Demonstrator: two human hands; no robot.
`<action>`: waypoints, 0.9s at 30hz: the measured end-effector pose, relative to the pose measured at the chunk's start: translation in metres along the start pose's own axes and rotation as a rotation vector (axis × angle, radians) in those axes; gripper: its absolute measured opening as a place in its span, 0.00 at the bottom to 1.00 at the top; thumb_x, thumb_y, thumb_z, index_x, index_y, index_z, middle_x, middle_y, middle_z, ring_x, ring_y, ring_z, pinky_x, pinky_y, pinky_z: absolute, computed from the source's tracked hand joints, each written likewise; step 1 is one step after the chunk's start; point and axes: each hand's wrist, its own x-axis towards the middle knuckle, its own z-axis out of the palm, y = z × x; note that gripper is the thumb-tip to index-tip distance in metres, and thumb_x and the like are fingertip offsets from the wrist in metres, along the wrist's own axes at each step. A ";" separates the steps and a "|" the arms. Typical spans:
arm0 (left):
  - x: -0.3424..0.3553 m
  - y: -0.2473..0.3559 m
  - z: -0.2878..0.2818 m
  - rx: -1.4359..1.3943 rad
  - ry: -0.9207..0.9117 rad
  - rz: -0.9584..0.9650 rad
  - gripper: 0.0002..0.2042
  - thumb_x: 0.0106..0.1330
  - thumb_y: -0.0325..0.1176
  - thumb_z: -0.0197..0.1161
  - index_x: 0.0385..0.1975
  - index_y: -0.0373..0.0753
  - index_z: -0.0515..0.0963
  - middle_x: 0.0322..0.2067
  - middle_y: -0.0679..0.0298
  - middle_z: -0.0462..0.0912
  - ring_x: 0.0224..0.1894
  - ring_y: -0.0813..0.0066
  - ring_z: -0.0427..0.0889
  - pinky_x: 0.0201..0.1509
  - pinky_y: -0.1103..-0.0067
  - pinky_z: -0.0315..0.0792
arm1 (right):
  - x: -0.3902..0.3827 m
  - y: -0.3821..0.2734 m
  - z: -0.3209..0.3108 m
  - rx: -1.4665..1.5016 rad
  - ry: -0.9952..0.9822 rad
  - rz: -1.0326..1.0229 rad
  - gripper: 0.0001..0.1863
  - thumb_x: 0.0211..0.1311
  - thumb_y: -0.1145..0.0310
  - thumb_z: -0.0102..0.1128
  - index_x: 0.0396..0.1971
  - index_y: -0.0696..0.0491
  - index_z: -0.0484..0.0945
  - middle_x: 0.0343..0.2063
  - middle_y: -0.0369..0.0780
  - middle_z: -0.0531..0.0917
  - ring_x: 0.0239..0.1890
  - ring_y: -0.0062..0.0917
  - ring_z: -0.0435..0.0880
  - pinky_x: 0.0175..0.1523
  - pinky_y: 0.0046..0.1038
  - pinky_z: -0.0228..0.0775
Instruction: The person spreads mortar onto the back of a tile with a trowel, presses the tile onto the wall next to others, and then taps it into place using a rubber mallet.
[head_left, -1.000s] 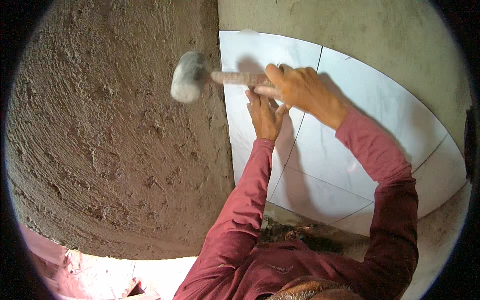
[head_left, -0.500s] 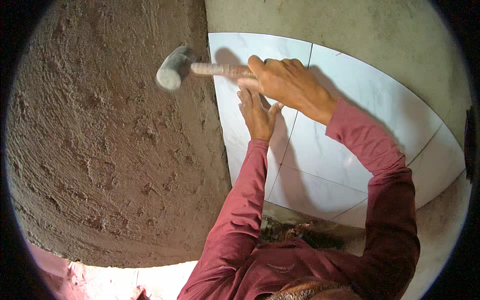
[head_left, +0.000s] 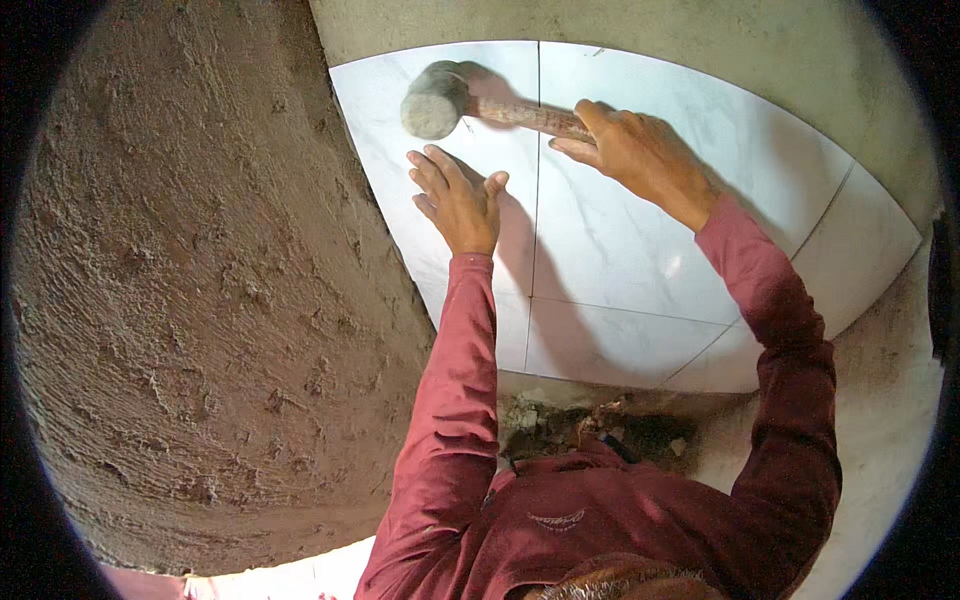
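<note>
A person taps a white wall tile with a rubber mallet.

The right hand [head_left: 640, 150] is closed around the wooden handle of the rubber mallet [head_left: 435, 100], whose head is at the left white marble-look tile [head_left: 400, 190]. The left hand [head_left: 460, 200], fingers spread, lies flat on this tile beside the rough mortar wall [head_left: 200, 300]. The step appears to be seating the tile. No packages or labels are visible.

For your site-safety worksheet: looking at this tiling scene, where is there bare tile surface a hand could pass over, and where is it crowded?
Free: the right tiles beyond the right hand, and the lower tile between the two sleeves. Crowded: the upper left tile, where the left hand presses flat just below the mallet, beside the rough mortar wall.
</note>
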 end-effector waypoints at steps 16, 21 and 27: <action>0.008 -0.015 -0.010 -0.163 -0.124 -0.015 0.55 0.61 0.62 0.67 0.74 0.26 0.47 0.74 0.30 0.39 0.76 0.28 0.40 0.77 0.49 0.47 | -0.013 -0.003 -0.009 -0.188 0.179 -0.158 0.20 0.67 0.50 0.63 0.36 0.54 0.72 0.19 0.43 0.81 0.22 0.38 0.85 0.23 0.37 0.76; -0.001 -0.022 -0.001 -0.133 0.045 0.103 0.49 0.62 0.45 0.72 0.73 0.26 0.48 0.75 0.34 0.41 0.74 0.25 0.44 0.76 0.47 0.46 | 0.014 -0.053 -0.013 -0.081 0.182 -0.209 0.22 0.65 0.49 0.66 0.33 0.53 0.72 0.18 0.41 0.80 0.18 0.35 0.84 0.21 0.34 0.77; -0.002 -0.005 0.000 -0.168 0.005 0.014 0.53 0.57 0.43 0.76 0.75 0.29 0.46 0.75 0.38 0.41 0.76 0.30 0.41 0.77 0.48 0.43 | 0.059 -0.049 0.003 -0.184 0.080 -0.284 0.24 0.70 0.44 0.55 0.35 0.54 0.73 0.18 0.45 0.82 0.19 0.37 0.86 0.22 0.35 0.79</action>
